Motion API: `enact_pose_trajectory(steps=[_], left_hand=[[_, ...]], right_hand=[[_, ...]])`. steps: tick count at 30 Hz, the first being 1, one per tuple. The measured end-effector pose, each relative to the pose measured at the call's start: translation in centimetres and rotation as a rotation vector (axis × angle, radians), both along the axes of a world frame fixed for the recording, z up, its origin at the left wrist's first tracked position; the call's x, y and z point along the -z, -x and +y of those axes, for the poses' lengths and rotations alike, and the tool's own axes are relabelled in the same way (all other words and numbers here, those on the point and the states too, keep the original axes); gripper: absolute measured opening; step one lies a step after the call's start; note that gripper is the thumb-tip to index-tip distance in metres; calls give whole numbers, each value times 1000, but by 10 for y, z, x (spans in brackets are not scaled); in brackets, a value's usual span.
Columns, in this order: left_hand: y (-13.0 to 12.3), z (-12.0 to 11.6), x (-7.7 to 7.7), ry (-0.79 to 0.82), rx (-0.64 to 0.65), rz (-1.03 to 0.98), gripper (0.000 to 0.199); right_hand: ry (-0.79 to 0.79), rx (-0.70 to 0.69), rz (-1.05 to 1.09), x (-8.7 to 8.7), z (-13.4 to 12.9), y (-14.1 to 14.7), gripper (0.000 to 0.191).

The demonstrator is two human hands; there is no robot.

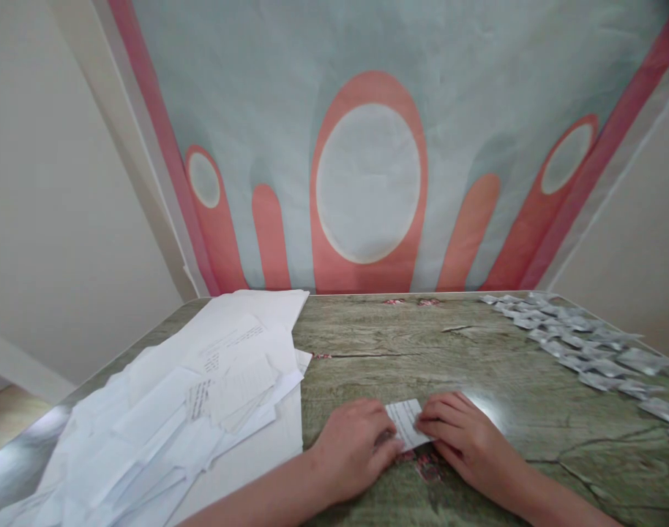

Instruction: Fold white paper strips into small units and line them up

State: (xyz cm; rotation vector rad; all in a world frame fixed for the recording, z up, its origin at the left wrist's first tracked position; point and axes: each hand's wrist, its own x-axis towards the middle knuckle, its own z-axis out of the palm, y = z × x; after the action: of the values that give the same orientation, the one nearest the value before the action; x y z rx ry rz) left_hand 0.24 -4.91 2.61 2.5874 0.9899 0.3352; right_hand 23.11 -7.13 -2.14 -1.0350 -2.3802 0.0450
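Observation:
Between my two hands is a small piece of printed paper [405, 423], white with lines of text, just above or on the wood-patterned table. My left hand [359, 445] pinches its left edge, fingers curled and thumb toward the lower corner. On the other side, my right hand [463, 438] grips the right edge with its fingers bent over it. Left of my left hand lies a loose heap of white papers [164, 432], some with printed text, spread over larger white sheets [282, 307].
Rows of small folded pale packets [581, 340] line the table's right side. The wood-patterned table [367, 329] reaches back to a wall covering [258, 95] with red and white rounded shapes. A pale wall [65, 183] stands to the left.

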Motion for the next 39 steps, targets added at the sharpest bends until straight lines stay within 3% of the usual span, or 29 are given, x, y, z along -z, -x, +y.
enact_pose_trajectory(steps=[9, 18, 26, 29, 33, 39], left_hand=[[5, 5, 4, 35, 12, -59, 23], [5, 17, 13, 116, -30, -157, 23], [6, 19, 18, 156, -113, -228, 13], [6, 18, 19, 156, -163, -295, 20], [6, 10, 14, 33, -145, -288, 28], [1, -13, 14, -341, 51, 11, 33]], right_hand=[[222, 28, 60, -5, -2, 1, 18], [540, 143, 267, -12, 5, 3, 24], [623, 268, 189, -11, 22, 8, 28], [609, 292, 201, -5, 23, 9, 28], [598, 307, 208, -1, 24, 10, 27], [605, 279, 226, -4, 25, 12, 28]])
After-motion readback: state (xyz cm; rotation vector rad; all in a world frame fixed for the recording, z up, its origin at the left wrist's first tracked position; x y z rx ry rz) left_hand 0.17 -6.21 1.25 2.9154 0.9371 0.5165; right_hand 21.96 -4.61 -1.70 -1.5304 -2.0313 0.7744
